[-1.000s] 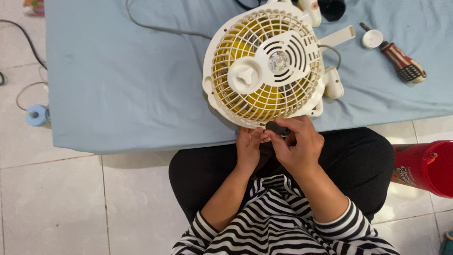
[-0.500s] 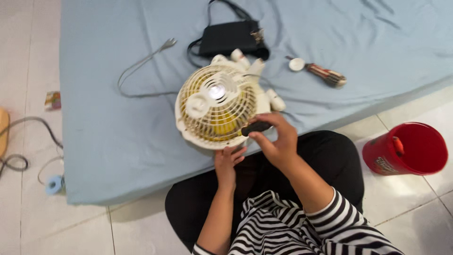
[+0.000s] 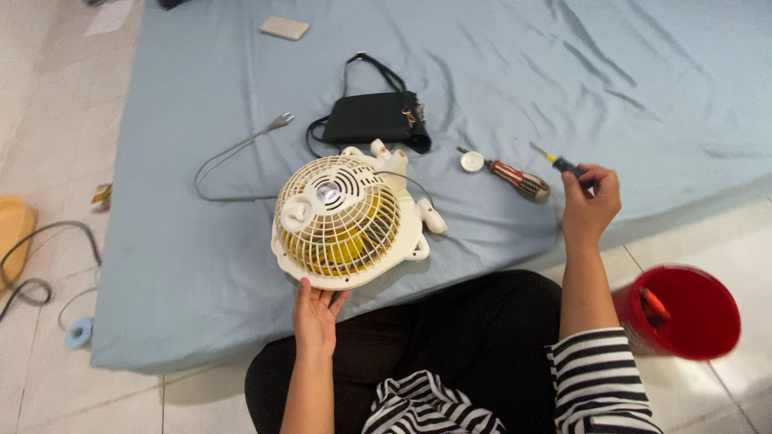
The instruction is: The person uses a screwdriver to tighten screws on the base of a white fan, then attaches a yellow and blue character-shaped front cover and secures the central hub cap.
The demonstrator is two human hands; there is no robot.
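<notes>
A small cream fan (image 3: 346,221) with yellow blades lies grille-up on a light blue mattress (image 3: 201,265). My left hand (image 3: 316,315) rests under the fan's near rim, fingers spread against it. My right hand (image 3: 591,205) is out to the right over the mattress, closed around a dark-handled screwdriver (image 3: 563,165) whose tip points up and left. A second screwdriver (image 3: 517,178) with a striped red handle lies on the mattress next to a small white round cap (image 3: 472,161).
A black handbag (image 3: 374,120) lies behind the fan, and the fan's grey cord (image 3: 233,153) trails to the left. A flat beige object (image 3: 283,28) sits far back. A red bucket (image 3: 683,313) stands on the tiled floor at right. Cables (image 3: 32,273) lie on the floor at left.
My right hand has left the fan's rim and swung out to the right with the dark-handled screwdriver. The camera view has pulled back. My left hand stays at the fan's near edge.
</notes>
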